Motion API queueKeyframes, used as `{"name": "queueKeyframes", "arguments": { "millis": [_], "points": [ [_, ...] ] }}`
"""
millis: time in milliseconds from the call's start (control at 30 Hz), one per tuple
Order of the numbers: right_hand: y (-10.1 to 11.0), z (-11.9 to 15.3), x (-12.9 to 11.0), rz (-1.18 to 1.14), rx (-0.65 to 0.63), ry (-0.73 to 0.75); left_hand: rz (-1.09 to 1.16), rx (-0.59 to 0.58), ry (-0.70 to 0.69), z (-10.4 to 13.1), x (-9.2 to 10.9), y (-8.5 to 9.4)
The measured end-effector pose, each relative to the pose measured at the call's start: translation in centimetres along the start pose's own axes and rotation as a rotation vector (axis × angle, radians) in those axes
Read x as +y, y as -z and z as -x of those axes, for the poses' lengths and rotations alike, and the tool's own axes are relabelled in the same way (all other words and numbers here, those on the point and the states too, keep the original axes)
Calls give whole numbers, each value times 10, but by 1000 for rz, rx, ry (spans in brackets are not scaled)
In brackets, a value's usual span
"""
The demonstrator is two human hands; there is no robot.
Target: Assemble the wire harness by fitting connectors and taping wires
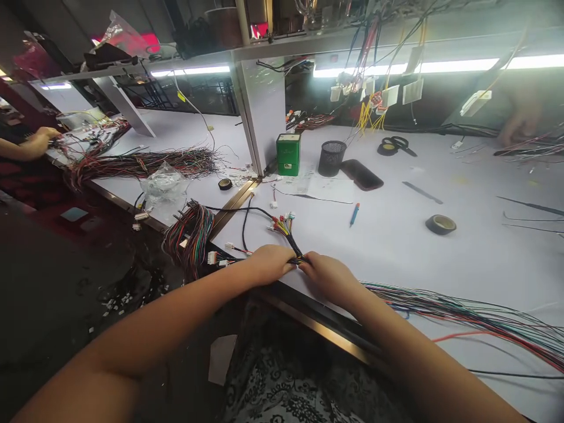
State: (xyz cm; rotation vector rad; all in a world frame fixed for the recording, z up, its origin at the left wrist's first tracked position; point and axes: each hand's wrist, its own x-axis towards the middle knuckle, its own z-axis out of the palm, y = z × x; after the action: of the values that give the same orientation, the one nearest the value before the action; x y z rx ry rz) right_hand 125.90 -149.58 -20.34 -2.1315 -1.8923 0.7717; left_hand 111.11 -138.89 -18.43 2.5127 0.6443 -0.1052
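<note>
Head view: the left hand [273, 264] and right hand [328, 275] are closed on the wire harness [292, 242], nearly meeting at the front edge of the white table [388, 235]. Red and white connectors [282, 222] at the harness's upper end point away from the person. A bundle of coloured wires [191, 235] lies left of the hands, over the table edge; loose long wires [462, 314] lie to the right. Beyond the hands stand a green box [288, 155] and a black mesh cup [332, 158], with a phone [362, 175] just beside the cup. A blue pen [355, 215], a tape roll [441, 224] and scissors [399, 145] lie farther right.
</note>
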Motion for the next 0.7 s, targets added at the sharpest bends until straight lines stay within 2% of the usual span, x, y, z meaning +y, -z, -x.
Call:
{"name": "queueKeyframes", "arguments": {
  "millis": [67,133,233,333,467,533,600,633,667,700],
  "points": [
    [0,-1,3,6,9,2,77,-105,-17,-8,2,9],
    [2,-2,7,13,17,15,174,-152,-76,-14,1,16],
    [9,-3,17,16,28,62,247,-167,-146,-20,-3,21],
    [13,-5,23,7,34,111,207,-190,-155,-26,-6,17],
    [21,-5,36,-30,53,134,91,-99,-101,-36,-4,5],
    [32,-1,57,-49,114,143,7,-84,-57,-41,-2,1],
    [51,7,94,-27,287,51,-52,-89,-28,-45,-2,0],
    [61,12,118,20,411,-67,-65,-91,-24,-47,-2,0],
    [72,17,142,77,530,-254,-68,-93,-27,-48,-3,1],
    [82,22,166,99,588,-364,-66,-95,-34,-49,-3,1]
  ]
}}
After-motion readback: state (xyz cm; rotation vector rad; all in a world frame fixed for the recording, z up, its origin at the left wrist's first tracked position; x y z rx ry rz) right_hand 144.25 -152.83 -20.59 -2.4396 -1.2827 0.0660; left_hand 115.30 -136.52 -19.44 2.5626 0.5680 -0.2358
